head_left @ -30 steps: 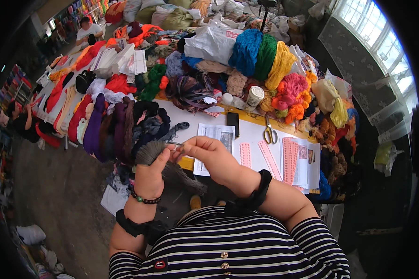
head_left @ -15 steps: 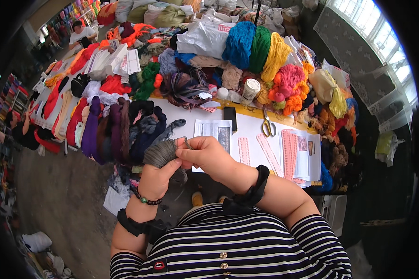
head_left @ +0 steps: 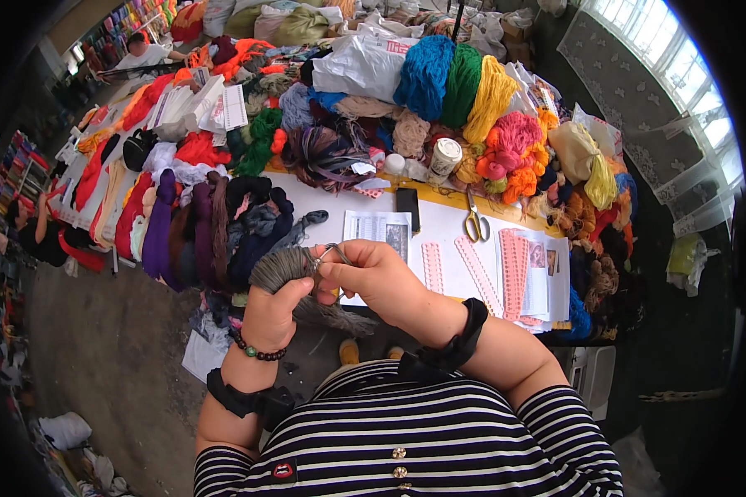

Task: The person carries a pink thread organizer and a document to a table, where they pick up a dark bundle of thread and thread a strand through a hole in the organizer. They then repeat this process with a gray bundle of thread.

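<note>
Presently, both hands up before my chest, over the table's near edge. Left hand (head_left: 275, 313) clamped on a grey yarn bundle (head_left: 275, 269), thumb pressed along its side, strands bulging over the fingers; a loose grey tail (head_left: 327, 316) hangs below the hands. Right hand (head_left: 371, 270) closed at the bundle's right end, thumb and forefinger pinched together on a thin grey loop (head_left: 337, 251); whether strand or something stiffer, cannot tell. Dark beaded bracelet (head_left: 261, 354) on the left wrist. Beyond the bundle, left: dark skeins (head_left: 261, 236) heaped on the table (head_left: 307, 190), purple skein (head_left: 159, 228) farther over. Past the right hand: printed sheet (head_left: 379, 230), flat black rectangular object (head_left: 408, 210) just beside it, scissors (head_left: 472, 215) with yellowish handles lying apart, pink punched strips (head_left: 515, 273) nearer me. Behind these, a pale cup (head_left: 446, 157), then blue skein (head_left: 424, 79), green skein (head_left: 462, 87) and yellow skein (head_left: 490, 98) side by side. Far left, a seated person (head_left: 143, 55) in a white top.
</note>
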